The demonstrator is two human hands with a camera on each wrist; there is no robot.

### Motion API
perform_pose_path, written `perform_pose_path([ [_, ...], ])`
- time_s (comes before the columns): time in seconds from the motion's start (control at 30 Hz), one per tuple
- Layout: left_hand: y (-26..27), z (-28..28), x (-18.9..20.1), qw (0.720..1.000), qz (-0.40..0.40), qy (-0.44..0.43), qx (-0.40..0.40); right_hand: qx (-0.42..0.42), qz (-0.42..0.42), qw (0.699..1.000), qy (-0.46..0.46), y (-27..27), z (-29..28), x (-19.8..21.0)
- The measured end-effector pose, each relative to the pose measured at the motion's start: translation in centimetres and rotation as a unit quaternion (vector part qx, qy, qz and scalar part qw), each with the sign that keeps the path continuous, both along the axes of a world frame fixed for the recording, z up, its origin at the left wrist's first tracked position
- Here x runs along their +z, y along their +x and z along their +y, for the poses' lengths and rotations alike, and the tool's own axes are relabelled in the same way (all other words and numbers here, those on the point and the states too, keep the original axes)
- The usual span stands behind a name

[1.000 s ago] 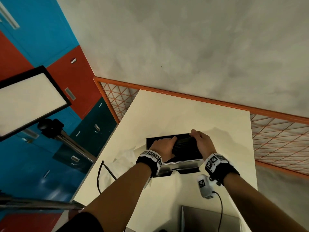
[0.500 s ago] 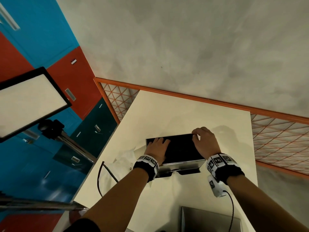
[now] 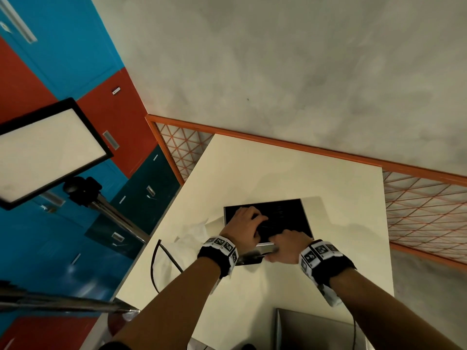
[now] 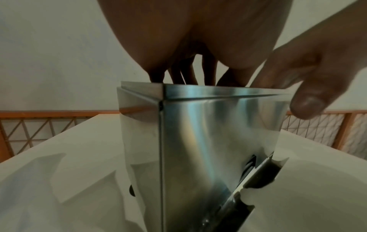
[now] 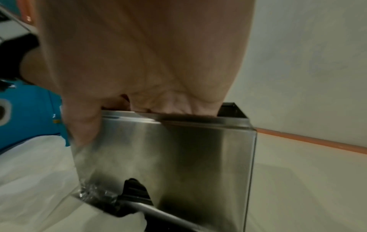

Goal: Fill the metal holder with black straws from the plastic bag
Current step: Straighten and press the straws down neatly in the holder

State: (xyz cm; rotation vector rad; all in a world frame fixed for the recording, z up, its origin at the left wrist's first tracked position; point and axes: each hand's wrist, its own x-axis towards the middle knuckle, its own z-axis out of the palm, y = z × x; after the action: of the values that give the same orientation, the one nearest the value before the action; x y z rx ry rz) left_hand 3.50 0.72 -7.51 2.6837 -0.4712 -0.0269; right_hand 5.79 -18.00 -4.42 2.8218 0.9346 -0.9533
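Observation:
The metal holder stands on the white table, its open top packed with black straws. My left hand is over the holder's left part, fingers pointing down onto the straws. My right hand grips the holder's near wall: the thumb lies down the steel front and the fingers hook over the rim. More black straws show in the slot at the base. The crumpled plastic bag lies just left of the holder.
A black cable loops near the table's left edge. A grey metal piece lies at the near edge. A light panel on a tripod stands left of the table. An orange mesh fence borders the back and right.
My right hand came from the holder's far right corner to its near wall and took hold there. My left hand shifted a little inward over the straws.

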Motion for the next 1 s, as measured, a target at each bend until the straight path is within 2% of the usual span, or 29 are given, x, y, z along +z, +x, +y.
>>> perform_pose_path([
  [0.1, -0.5, 0.0, 0.3, 1.000, -0.010, -0.010, 0.003, -0.007, 0.050, 0.998, -0.038, 0.9, 0.9, 0.0],
  [0.2, -1.0, -0.1, 0.6, 0.999, -0.015, -0.036, 0.010, -0.007, 0.070, 0.997, -0.026, 1.3, 1.1, -0.2],
  [0.27, -1.6, -0.2, 1.0, 0.998, 0.043, -0.046, 0.024, -0.002, 0.073, 0.997, -0.010, 1.4, 1.0, -0.3],
  [0.37, -2.4, -0.4, 0.7, 0.985, 0.168, 0.021, 0.026, 0.004, 0.062, 0.998, -0.006, 1.1, 0.8, -0.2],
  [0.47, -2.7, -1.2, -0.1, 0.974, 0.219, 0.055, 0.037, 0.003, 0.061, 0.998, 0.002, 0.6, 0.6, -0.4],
  [0.57, -3.2, -2.1, -0.7, 0.962, 0.256, 0.076, 0.057, -0.024, 0.103, 0.994, 0.031, 0.1, 0.1, -0.8],
  [0.7, -4.0, -2.4, -1.4, 0.965, 0.251, 0.044, 0.068, -0.015, 0.103, 0.994, 0.035, -1.1, -0.7, -1.6],
  [0.83, -4.3, -2.4, -1.8, 0.969, 0.231, 0.006, 0.088, -0.002, 0.065, 0.994, 0.092, -1.7, -1.2, -2.4],
  [1.0, -4.8, -2.6, -2.1, 0.969, 0.230, -0.007, 0.095, 0.022, 0.072, 0.997, 0.026, -2.0, -0.8, -2.2],
])
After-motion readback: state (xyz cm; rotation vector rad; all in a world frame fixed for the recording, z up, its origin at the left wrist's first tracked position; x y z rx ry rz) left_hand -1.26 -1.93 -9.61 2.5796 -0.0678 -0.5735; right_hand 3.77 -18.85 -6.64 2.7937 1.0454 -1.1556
